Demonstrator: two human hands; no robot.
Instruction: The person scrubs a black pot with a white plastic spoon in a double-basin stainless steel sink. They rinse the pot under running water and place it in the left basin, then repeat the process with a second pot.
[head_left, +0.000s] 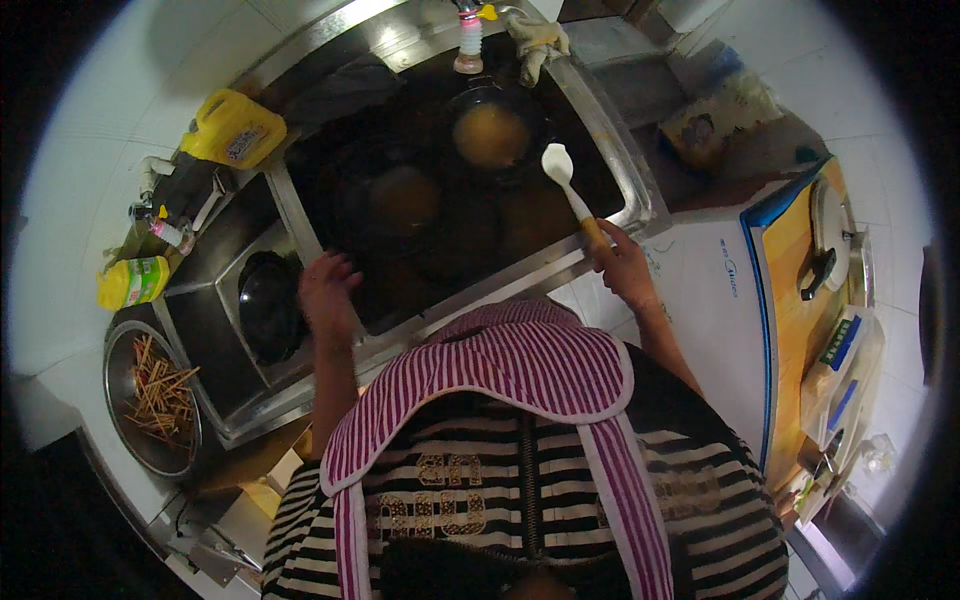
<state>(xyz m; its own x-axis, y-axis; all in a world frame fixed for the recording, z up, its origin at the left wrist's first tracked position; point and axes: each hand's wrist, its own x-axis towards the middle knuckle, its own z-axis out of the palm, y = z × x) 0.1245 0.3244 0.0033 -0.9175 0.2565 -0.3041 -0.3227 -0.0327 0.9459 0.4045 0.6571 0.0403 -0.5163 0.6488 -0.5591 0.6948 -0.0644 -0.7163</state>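
A white spoon (559, 165) with a tan handle is held in my right hand (626, 270), its bowl pointing up and away over the right part of a large steel sink (615, 150). Dark liquid or shadow fills that sink. Inside it are a round vessel with a light-brown middle (491, 135) and a dimmer round shape (405, 199); their contents are unclear. My left hand (328, 292), slightly blurred, hovers by the divider between the sinks with bent fingers and nothing visible in it. A dark, shiny bowl-like thing (270, 307) lies in the smaller left sink (217, 352).
Behind the sinks stand a yellow jug (236, 131), a tap (161, 225) and a yellow bottle (135, 281). A steel bowl (112, 405) holds wooden sticks (161, 390). A cloth (538, 41) hangs on the far rim. Rightward, a white Midea appliance (705, 300) bears a pot lid (829, 225).
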